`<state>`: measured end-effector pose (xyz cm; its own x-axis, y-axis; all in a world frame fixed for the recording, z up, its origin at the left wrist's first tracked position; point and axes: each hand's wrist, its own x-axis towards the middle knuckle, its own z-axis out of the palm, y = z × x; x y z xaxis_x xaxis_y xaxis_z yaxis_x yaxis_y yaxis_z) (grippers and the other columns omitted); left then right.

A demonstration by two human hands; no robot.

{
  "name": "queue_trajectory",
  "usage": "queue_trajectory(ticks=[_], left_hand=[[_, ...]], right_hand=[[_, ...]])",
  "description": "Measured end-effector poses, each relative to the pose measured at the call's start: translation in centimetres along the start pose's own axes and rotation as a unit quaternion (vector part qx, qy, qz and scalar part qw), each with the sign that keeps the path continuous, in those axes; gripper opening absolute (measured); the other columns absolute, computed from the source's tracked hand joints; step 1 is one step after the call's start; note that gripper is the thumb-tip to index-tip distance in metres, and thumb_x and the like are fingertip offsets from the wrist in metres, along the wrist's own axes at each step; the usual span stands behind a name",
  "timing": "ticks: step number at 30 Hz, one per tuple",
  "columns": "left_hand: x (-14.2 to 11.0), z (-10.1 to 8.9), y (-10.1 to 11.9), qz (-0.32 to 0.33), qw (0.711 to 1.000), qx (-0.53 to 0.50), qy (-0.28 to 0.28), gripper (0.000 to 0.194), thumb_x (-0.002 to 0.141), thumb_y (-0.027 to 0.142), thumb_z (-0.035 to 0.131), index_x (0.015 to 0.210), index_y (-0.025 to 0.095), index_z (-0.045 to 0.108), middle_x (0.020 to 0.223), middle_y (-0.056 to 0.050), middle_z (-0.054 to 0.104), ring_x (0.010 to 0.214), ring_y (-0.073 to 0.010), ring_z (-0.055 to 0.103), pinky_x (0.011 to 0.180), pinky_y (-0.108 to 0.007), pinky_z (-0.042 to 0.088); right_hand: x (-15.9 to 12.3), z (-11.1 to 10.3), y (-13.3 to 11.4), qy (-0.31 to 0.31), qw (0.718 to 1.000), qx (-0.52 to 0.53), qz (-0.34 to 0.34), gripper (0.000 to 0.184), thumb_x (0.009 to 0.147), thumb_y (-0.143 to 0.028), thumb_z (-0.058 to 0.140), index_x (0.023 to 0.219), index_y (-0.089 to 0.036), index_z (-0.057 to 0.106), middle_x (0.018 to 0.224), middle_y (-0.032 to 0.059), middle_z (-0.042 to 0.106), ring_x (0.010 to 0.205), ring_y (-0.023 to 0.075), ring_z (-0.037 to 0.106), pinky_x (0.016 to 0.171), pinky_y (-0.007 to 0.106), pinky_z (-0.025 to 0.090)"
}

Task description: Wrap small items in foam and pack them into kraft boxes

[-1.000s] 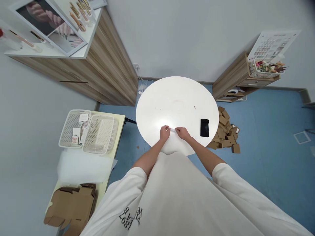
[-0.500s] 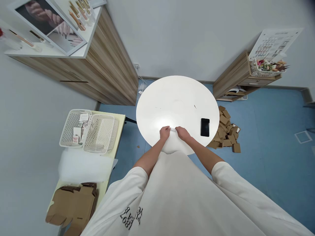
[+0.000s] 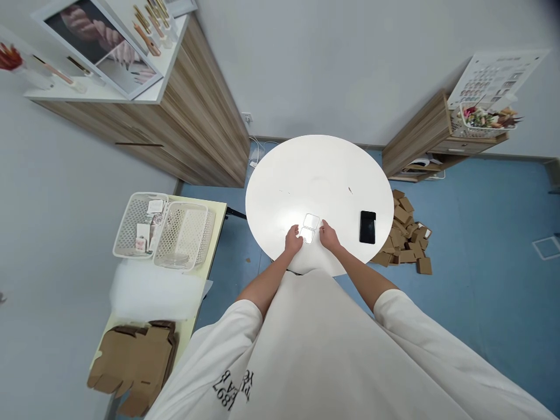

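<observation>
A small clear plastic case [image 3: 310, 228] lies unfolded at its hinge near the front of the round white table [image 3: 315, 166], one half behind the other. My left hand [image 3: 293, 240] grips the left edge of its nearer half between thumb and fingers. Just right of the case is my right hand [image 3: 329, 236], its fingers a little curled and apart, with a narrow gap between them and the case. Farther right on the table lies a black phone-like device [image 3: 367, 227].
Two white perforated baskets [image 3: 181, 236] stand on a side table at left, with white wrapping [image 3: 153, 291] and flattened cardboard boxes [image 3: 135, 359]. Small brown boxes [image 3: 405, 233] are heaped on the floor at right. Wooden cabinets [image 3: 205, 111] stand against the wall.
The clear case, seen narrow between both hands before, is now unfolded and lying wide. My right hand has come away from it to the right. The view has shifted slightly.
</observation>
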<state>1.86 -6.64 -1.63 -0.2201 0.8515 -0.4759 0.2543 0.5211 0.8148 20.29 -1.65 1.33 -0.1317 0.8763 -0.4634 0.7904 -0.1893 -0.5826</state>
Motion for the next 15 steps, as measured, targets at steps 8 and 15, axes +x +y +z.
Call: queue_trajectory(ticks=[8, 15], left_hand=[[-1.2, -0.5, -0.7, -0.054, 0.997, 0.055, -0.029, 0.057, 0.079, 0.008, 0.061, 0.135, 0.017, 0.053, 0.137, -0.016, 0.060, 0.121, -0.0253, 0.061, 0.102, -0.038, 0.047], [-1.3, 0.2, 0.0, -0.025, 0.996, 0.023, -0.080, 0.063, 0.077, 0.011, 0.065, 0.137, 0.020, 0.051, 0.142, -0.013, 0.057, 0.128, -0.0251, 0.057, 0.106, -0.037, 0.045]], right_hand=[[-3.2, 2.6, 1.6, -0.046, 0.993, 0.097, 0.050, 0.026, 0.093, -0.023, 0.047, 0.112, -0.023, 0.065, 0.117, 0.0055, 0.070, 0.106, 0.0186, 0.065, 0.093, 0.032, 0.051], [-3.3, 3.0, 1.5, -0.044, 0.990, 0.129, 0.024, 0.037, 0.090, -0.025, 0.052, 0.126, -0.023, 0.062, 0.133, 0.0059, 0.064, 0.113, 0.0181, 0.063, 0.101, 0.032, 0.048]])
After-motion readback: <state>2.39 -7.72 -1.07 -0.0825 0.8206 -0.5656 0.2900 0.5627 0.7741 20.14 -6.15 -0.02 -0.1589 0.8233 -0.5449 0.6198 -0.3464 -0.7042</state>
